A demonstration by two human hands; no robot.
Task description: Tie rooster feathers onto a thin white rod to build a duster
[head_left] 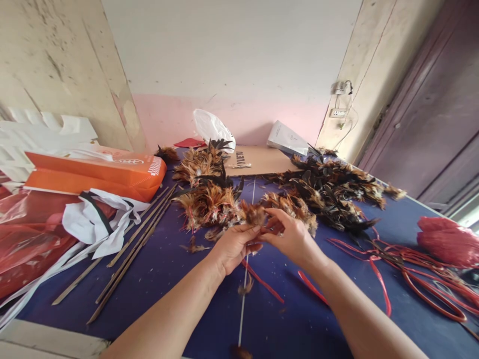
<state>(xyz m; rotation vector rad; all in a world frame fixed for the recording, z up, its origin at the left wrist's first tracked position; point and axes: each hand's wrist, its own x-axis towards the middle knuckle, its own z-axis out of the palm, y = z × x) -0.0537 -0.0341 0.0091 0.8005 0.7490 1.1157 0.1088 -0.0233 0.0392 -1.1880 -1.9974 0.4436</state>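
My left hand (235,246) pinches the base of a small brown feather bunch (253,214) above the middle of the blue table (209,319). Close against it on the right, my right hand (288,234) has its thumb and fingers bent together at the same bunch; what lies between its fingertips is too small to tell. Just beyond my hands are brown and black feather bundles (215,199), with more brown feathers (295,204) behind my right hand. A red strip (265,283) lies below my hands.
Wooden sticks (134,254), an orange bag (97,172) and white cloth (88,219) lie left. Dark feathers (333,184), red strips (406,269) and a pink plastic bundle (447,242) lie right. Cardboard (265,159) and a white plastic bag (213,128) are near the wall.
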